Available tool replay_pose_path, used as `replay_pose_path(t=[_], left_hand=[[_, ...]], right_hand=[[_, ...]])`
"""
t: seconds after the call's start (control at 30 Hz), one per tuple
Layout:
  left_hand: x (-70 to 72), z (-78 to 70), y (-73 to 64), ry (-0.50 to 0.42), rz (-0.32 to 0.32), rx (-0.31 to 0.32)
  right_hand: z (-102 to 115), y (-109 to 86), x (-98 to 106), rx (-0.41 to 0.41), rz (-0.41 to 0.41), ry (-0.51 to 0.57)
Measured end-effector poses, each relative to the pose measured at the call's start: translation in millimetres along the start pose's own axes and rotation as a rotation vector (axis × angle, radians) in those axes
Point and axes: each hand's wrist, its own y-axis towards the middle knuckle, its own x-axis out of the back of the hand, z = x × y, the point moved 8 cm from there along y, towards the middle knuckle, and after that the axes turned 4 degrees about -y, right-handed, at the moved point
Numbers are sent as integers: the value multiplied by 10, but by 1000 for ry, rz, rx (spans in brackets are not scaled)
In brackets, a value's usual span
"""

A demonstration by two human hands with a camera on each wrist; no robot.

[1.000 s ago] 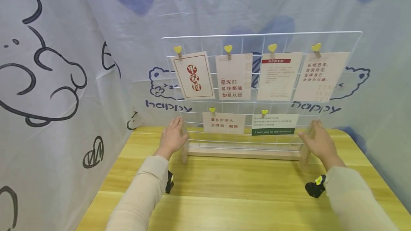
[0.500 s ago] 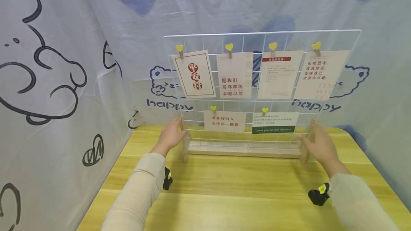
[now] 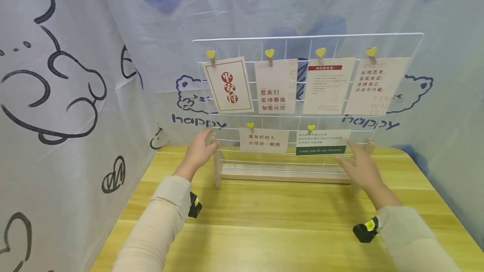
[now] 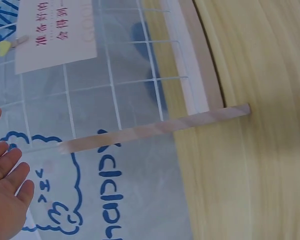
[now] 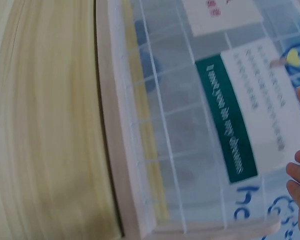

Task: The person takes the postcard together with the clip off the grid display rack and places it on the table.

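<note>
A white wire grid panel [image 3: 308, 35] stands upright in a wooden base [image 3: 283, 175]. Clipped to it are several printed cards, among them a card with a red border [image 3: 242, 95], a small cream card [image 3: 264, 148] and a green-and-white card [image 3: 321, 150]. Beside the left wooden post [image 4: 155, 129] is my left hand [image 3: 200, 150], its fingers loosely extended and holding nothing; the left wrist view shows them apart from the post. My right hand [image 3: 363, 167], fingers loosely spread, is close to the green-and-white card's right edge; whether it touches is unclear.
Yellow heart clips [image 3: 269, 53] fasten the cards. The stand rests on a wood-grain table [image 3: 272, 221]. Behind and to the left hangs a printed cloth [image 3: 151, 45] with cartoon outlines. A black wrist camera [image 3: 366, 230] is on the right arm.
My right hand has left the right wooden post and moved left toward the green-and-white card. My left hand has eased slightly left from its post. The panel stays in place.
</note>
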Motion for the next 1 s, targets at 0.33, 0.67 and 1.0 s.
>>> replay_pose_path(t=[0.33,0.67,1.0], left_hand=[[182,-200,-31,-87,-36,-29],[384,-421,42,-90,-82,-74],[584,-606,124,-172,-130,-120]], right_hand=[[393,33,-27,76,4,47],[694,94,-128,121,52,78],[953,191,-165,192,30,164]])
